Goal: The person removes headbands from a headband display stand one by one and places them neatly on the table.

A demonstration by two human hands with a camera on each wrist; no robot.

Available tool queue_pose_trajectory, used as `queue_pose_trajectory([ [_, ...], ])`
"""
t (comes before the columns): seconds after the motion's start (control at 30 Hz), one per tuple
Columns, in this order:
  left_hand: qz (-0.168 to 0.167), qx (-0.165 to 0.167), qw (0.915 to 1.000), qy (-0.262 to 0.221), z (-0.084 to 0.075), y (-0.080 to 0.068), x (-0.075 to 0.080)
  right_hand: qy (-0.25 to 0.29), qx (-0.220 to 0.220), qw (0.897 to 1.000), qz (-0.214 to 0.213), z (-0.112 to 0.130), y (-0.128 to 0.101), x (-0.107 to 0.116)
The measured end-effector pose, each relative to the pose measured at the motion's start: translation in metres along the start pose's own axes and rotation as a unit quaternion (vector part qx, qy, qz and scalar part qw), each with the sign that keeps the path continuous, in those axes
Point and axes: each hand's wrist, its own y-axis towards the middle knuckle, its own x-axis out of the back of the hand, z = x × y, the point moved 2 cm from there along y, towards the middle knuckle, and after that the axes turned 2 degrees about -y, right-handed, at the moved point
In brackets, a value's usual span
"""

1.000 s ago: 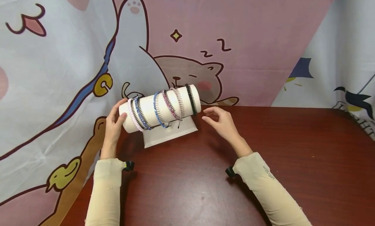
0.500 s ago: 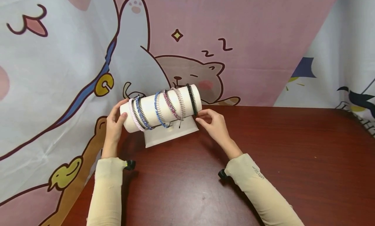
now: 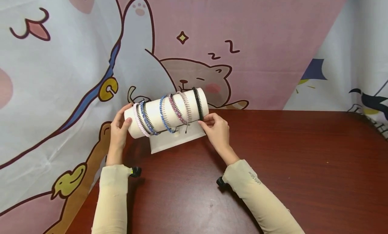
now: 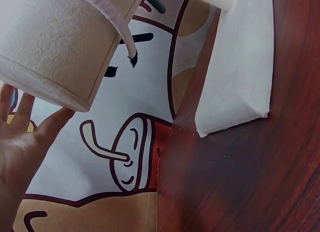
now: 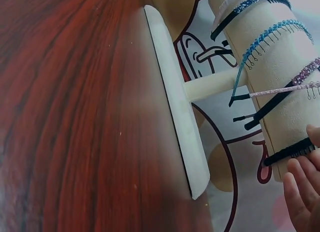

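Observation:
A white cylindrical headband display stand [image 3: 154,110] lies slanted in the head view, carrying several toothed headbands. My left hand [image 3: 119,131] grips its left end, thumb in front and fingers behind. At the right end, my right hand [image 3: 219,132] pinches the lower end of a black headband [image 3: 198,104] between thumb and fingers. In the right wrist view, the thumb and fingers [image 5: 295,189] are on either side of that black headband [image 5: 287,152]. A blue beaded headband [image 3: 162,112], a pink glitter one [image 3: 175,110] and a pale pink one [image 3: 139,121] sit along the roll.
The stand's flat white base [image 3: 171,142] rests on the dark red wooden table [image 3: 188,193], joined to the roll by a short post [image 5: 212,87]. A cartoon-printed cloth [image 3: 257,52] hangs behind and along the left side.
My right hand has moved left from beside the roll's right end to the black headband and closed its fingertips on it. The left hand stays on the roll's left end.

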Motion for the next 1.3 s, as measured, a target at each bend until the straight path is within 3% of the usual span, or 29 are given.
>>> queue_pose_trajectory([
  [0.4, -0.001, -0.008, 1.0, -0.001, 0.003, 0.001, 0.002, -0.003, -0.031, 0.999, -0.023, -0.001, -0.004, -0.009],
  [0.73, -0.002, -0.004, 1.0, 0.004, 0.002, 0.0, 0.001, -0.003, -0.017, 0.999, -0.05, -0.001, -0.006, -0.015],
  [1.3, -0.013, 0.008, 0.9999, -0.002, 0.003, -0.001, 0.001, 0.034, -0.027, 0.998, -0.046, -0.006, -0.007, -0.009],
])
